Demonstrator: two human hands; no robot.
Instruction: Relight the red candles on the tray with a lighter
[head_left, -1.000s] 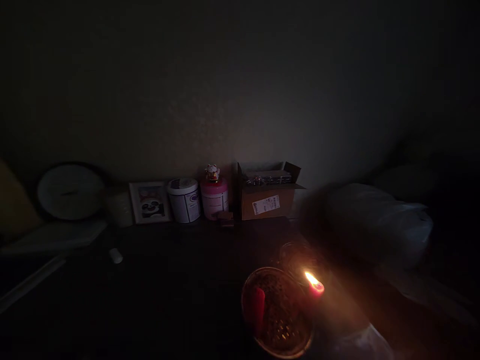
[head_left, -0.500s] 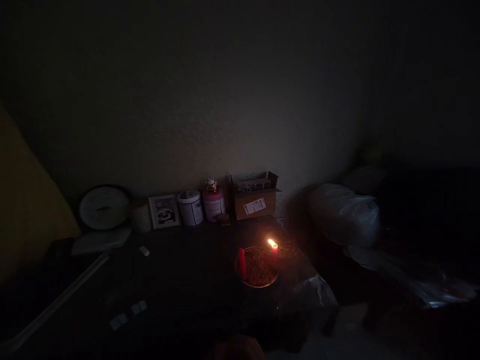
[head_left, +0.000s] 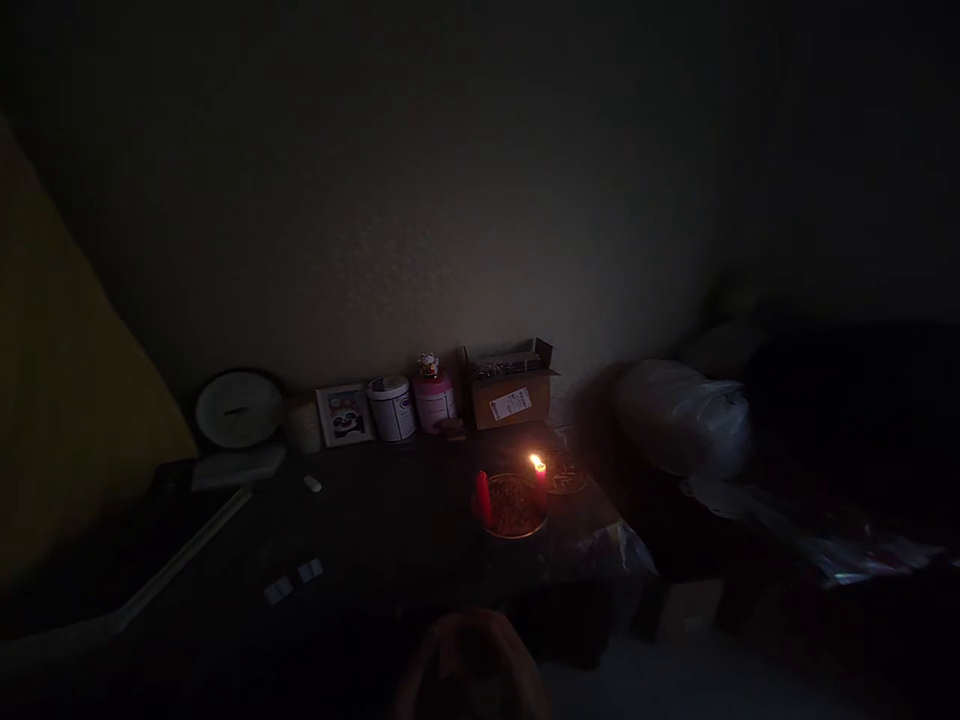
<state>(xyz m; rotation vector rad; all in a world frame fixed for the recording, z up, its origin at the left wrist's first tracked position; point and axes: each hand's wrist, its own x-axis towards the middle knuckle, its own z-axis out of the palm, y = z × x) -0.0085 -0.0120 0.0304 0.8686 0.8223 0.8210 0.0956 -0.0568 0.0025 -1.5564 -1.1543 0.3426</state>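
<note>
At the bottom centre, a dim skin-toned arch shows what look like my left hand [head_left: 430,662] and my right hand [head_left: 520,660], meeting at the top. Darkness hides their fingers and anything between them. The nearest thing beyond them is a round bowl [head_left: 514,537] filled with dark grainy material, on the dark table [head_left: 390,540]. An unlit red candle [head_left: 484,500] stands at the bowl's left side. On its right is a shorter red candle [head_left: 541,476] with a burning flame leaning left.
Along the wall stand a kitchen scale [head_left: 238,410], a panda picture [head_left: 346,414], a white tub [head_left: 391,408], a pink-lidded tub [head_left: 435,402] with a cat figurine [head_left: 428,365], and an open cardboard box [head_left: 511,398]. A plastic bag [head_left: 682,415] lies to the right.
The hand shape has risen further into view at the bottom centre. The camera view has shifted slightly, and the candle still burns.
</note>
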